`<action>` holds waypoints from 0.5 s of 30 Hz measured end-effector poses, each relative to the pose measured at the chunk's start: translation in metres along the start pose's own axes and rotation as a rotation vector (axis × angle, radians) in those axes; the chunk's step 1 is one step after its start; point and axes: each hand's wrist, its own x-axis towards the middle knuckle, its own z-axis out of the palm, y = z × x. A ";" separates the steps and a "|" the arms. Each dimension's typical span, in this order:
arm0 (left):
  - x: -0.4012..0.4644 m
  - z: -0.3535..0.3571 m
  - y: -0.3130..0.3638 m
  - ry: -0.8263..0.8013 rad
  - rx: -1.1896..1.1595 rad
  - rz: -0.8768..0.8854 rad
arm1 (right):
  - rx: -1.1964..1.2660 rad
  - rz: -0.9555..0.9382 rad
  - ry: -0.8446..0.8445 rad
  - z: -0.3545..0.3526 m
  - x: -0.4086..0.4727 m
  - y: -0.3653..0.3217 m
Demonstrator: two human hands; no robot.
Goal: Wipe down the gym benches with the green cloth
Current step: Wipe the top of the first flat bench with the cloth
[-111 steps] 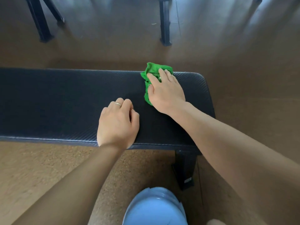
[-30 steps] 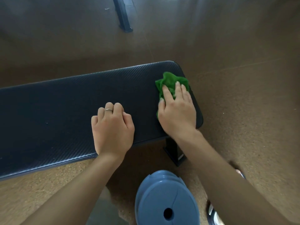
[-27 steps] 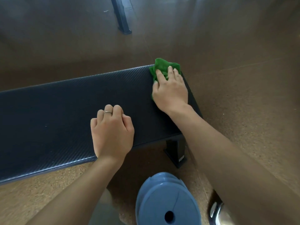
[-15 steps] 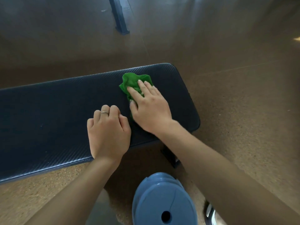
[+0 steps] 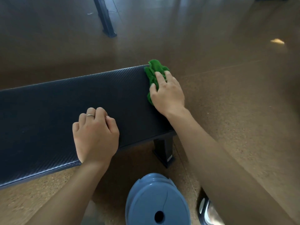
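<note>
Right fingers: your right hand [image 5: 168, 95] lies palm-down on the green cloth [image 5: 154, 73], fingers [image 5: 159, 78] slightly bent and pressing it flat; no pinch visible, so read as laid open on the cloth.
Left fingers: your left hand [image 5: 95, 135] rests knuckles-up on the bench pad [image 5: 48, 114], fingers curled under into a loose fist; nothing visible in it. A ring [image 5: 90, 115] sits on one finger.
Cloth position: bunched under and ahead of your right fingertips, at the far end corner of the pad; its far folds stick out past the pad edge, and a strip shows at the thumb side of your palm.
Bench: dark textured pad runs away from your right fingers toward your left hand and beyond; your left hand is well apart from the cloth. Bench leg [image 5: 164, 151] stands below your right wrist.
Nearer than both hands: blue round lid-like object [image 5: 155, 202] with a hole, on the floor [image 5: 243, 111].
Beyond your fingertips: dark frame leg [image 5: 106, 18] of other equipment.
</note>
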 end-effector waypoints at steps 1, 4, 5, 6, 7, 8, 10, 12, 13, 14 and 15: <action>-0.001 0.000 0.000 0.001 -0.002 0.002 | 0.004 0.044 0.014 0.000 -0.021 0.004; -0.001 -0.001 0.001 0.002 0.002 0.012 | 0.006 0.105 0.038 0.001 -0.085 0.010; -0.001 -0.001 0.001 0.001 0.006 0.013 | 0.002 0.109 0.031 0.001 -0.097 0.010; -0.001 -0.001 0.001 -0.002 0.009 0.015 | -0.003 0.113 0.027 0.002 -0.101 0.010; -0.001 -0.001 0.000 -0.003 0.011 0.018 | -0.006 0.117 0.021 0.001 -0.098 0.009; -0.001 -0.001 -0.001 0.001 0.011 0.023 | -0.016 0.123 0.012 0.000 -0.086 0.010; 0.000 -0.001 -0.002 0.008 0.008 0.027 | -0.023 0.129 -0.022 -0.005 -0.047 0.008; 0.002 0.000 -0.001 0.002 0.008 0.026 | 0.032 0.168 -0.081 -0.012 -0.002 0.006; 0.003 0.000 -0.001 -0.002 0.009 0.027 | 0.072 0.188 -0.107 -0.013 0.016 0.006; 0.003 0.000 -0.001 -0.005 0.009 0.027 | 0.112 0.197 -0.124 -0.014 0.027 0.008; 0.002 0.000 -0.002 -0.008 0.011 0.028 | 0.150 0.194 -0.130 -0.015 0.029 0.011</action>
